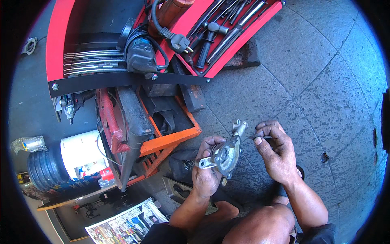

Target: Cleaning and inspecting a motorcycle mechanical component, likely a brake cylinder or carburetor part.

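Bare knees (pixel 260 223) of the crouching person fill the bottom of the view, and both forearms rise from there over the grey paved floor (pixel 317 81). His left hand (pixel 206 171) is closed around a silvery cast-metal housing with a round flange and a short pipe neck (pixel 228 151), held up above the paving with the neck pointing up and away from him. His right hand (pixel 277 152) sits just beside it, thumb and forefinger pinched on a thin dark strip-like tool (pixel 254 136) whose tip reaches to the neck of the housing; what kind of tool it is I cannot tell.

To his left stands a red tool cart (pixel 57 36) with an open tray of long wrenches and a hammer (pixel 211 34), a dark power tool with a black cable and plug (pixel 140 55) resting on it. Below the cart sits an orange metal box (pixel 174 136) with dark parts inside. Further left, a white plastic bucket (pixel 81 154) stands next to a blue ribbed container (pixel 44 168). A printed colour catalogue sheet (pixel 126 223) lies on the floor near his left elbow.
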`<state>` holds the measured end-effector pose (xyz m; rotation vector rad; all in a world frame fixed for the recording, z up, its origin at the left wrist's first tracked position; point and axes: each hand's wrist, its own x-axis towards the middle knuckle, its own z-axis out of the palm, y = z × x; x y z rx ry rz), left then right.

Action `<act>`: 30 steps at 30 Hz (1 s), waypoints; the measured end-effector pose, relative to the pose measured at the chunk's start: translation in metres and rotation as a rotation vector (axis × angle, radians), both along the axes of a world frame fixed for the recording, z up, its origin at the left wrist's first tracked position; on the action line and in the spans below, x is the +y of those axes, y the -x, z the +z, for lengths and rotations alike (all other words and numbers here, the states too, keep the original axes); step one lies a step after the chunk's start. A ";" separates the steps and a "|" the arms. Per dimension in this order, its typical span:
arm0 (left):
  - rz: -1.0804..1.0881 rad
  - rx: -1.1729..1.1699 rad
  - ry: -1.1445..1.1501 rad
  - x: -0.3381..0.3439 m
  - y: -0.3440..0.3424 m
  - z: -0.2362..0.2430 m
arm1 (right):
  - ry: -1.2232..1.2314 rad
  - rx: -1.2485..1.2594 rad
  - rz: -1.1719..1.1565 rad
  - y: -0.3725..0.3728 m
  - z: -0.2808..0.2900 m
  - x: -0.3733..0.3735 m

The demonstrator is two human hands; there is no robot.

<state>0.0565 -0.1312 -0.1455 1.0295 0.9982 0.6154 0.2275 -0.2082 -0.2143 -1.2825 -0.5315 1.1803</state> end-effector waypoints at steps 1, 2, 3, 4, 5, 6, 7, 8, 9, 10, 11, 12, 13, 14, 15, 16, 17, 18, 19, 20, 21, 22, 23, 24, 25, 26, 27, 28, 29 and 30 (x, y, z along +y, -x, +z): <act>0.012 -0.008 -0.007 0.000 0.001 -0.001 | 0.033 0.051 0.026 0.000 0.003 -0.002; 0.023 -0.017 -0.013 -0.001 0.001 -0.002 | 0.067 0.102 0.052 0.001 0.006 -0.003; 0.037 -0.037 -0.002 -0.002 0.002 -0.002 | 0.137 0.145 0.090 0.002 0.009 -0.005; 0.029 -0.035 -0.031 -0.003 0.002 -0.002 | 0.110 0.191 0.078 0.002 0.013 -0.006; 0.023 -0.046 -0.044 -0.004 0.003 -0.002 | 0.118 0.227 0.079 0.004 0.016 -0.008; 0.028 -0.079 -0.036 -0.004 0.003 -0.002 | 0.126 0.262 0.079 0.005 0.020 -0.009; 0.019 -0.067 -0.069 -0.005 0.003 -0.003 | 0.102 0.268 0.061 0.007 0.022 -0.008; 0.023 -0.076 -0.081 -0.006 0.003 -0.003 | 0.097 0.271 0.067 0.008 0.025 -0.008; 0.042 -0.104 -0.062 -0.007 0.004 -0.004 | 0.092 0.275 0.073 0.009 0.027 -0.008; 0.033 -0.087 -0.087 -0.007 0.004 -0.004 | 0.105 0.280 0.083 0.009 0.029 -0.008; 0.040 -0.088 -0.079 -0.008 0.004 -0.005 | 0.076 0.254 0.080 0.009 0.031 -0.008; 0.061 -0.125 -0.044 -0.008 0.005 -0.005 | 0.065 0.231 0.083 0.009 0.033 -0.007; 0.046 -0.077 -0.084 -0.009 0.006 -0.005 | 0.094 0.204 0.109 0.008 0.035 -0.007; 0.044 -0.066 -0.096 -0.009 0.006 -0.006 | 0.020 0.116 0.088 0.007 0.037 -0.006; 0.041 -0.055 -0.107 -0.009 0.006 -0.006 | -0.014 0.026 0.092 0.005 0.038 -0.005; 0.035 -0.039 -0.125 -0.009 0.006 -0.006 | -0.049 -0.074 0.094 0.004 0.039 -0.005; 0.029 -0.023 -0.142 -0.010 0.006 -0.007 | -0.061 -0.082 0.094 0.004 0.040 -0.003; 0.022 -0.008 -0.159 -0.010 0.005 -0.007 | -0.074 -0.100 0.092 0.003 0.041 -0.002; 0.057 -0.028 -0.177 -0.011 0.004 -0.008 | -0.084 -0.131 0.090 0.003 0.042 -0.001; 0.092 -0.046 -0.194 -0.013 0.002 -0.009 | -0.099 -0.130 0.080 0.004 0.043 0.000; 0.128 -0.072 -0.192 -0.014 0.000 -0.009 | -0.112 -0.142 0.070 0.003 0.044 0.000; 0.123 -0.052 -0.206 -0.015 -0.001 -0.009 | -0.126 -0.153 0.060 0.004 0.045 0.001; 0.119 -0.040 -0.203 -0.015 -0.001 -0.008 | -0.095 -0.138 0.089 0.003 0.046 0.001; 0.133 -0.044 -0.181 -0.016 -0.001 -0.007 | -0.116 -0.153 0.083 0.003 0.046 0.001; 0.118 -0.027 -0.203 -0.016 -0.001 -0.007 | -0.133 -0.168 0.073 0.002 0.046 0.001; 0.118 -0.027 -0.206 -0.016 -0.001 -0.006 | -0.151 -0.184 0.063 0.001 0.046 0.001; 0.118 -0.027 -0.209 -0.017 0.000 -0.006 | -0.175 -0.195 0.072 0.000 0.046 0.002; 0.101 -0.007 -0.203 -0.017 0.001 -0.005 | -0.199 -0.206 0.081 0.000 0.046 0.002; 0.083 0.014 -0.196 -0.017 0.001 -0.004 | -0.221 -0.216 0.090 0.000 0.045 0.003; 0.065 0.017 -0.189 -0.017 0.002 -0.003 | -0.222 -0.225 0.080 -0.001 0.045 0.003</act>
